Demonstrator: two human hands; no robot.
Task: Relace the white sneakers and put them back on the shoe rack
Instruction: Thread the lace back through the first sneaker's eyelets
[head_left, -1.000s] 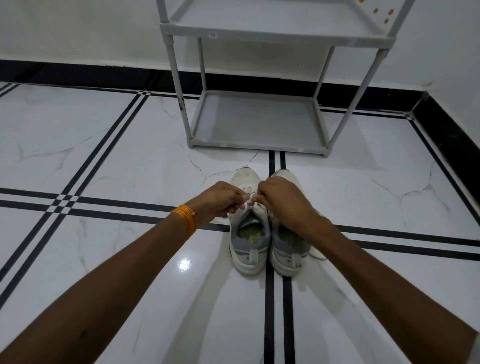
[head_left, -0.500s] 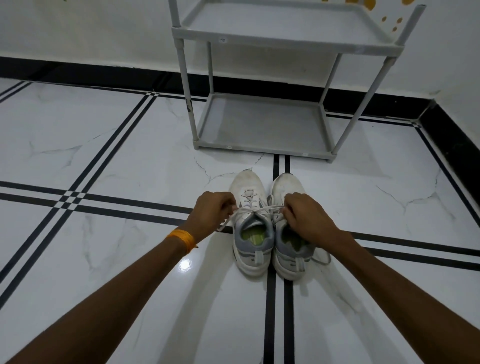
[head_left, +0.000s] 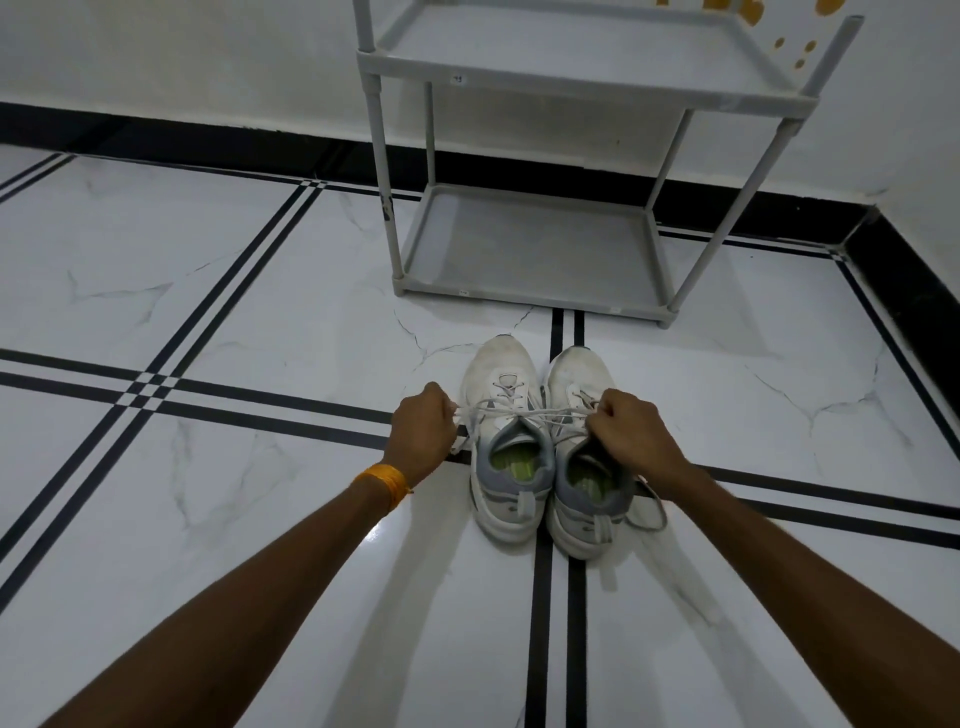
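While both our hands pull outward at the centre of the frame, the white lace (head_left: 524, 411) runs taut between them across the left sneaker (head_left: 506, 441), which looks like the tightening of a knot or a crossing, judged from that straight line. Our left hand (head_left: 422, 434), fingers closed in a pinching grip on one lace end, sits just left of the shoe; our right hand (head_left: 626, 434), closed on the other end, rests over the throat of the right sneaker (head_left: 589, 457). Both sneakers stand side by side on the marble floor (head_left: 208, 322), toes towards the grey shoe rack (head_left: 530, 254) in the upper middle, near enough to be lifted onto its bare bottom shelf afterwards. A loose lace (head_left: 649, 512) trails beside the right sneaker's heel, so that shoe probably awaits tying.
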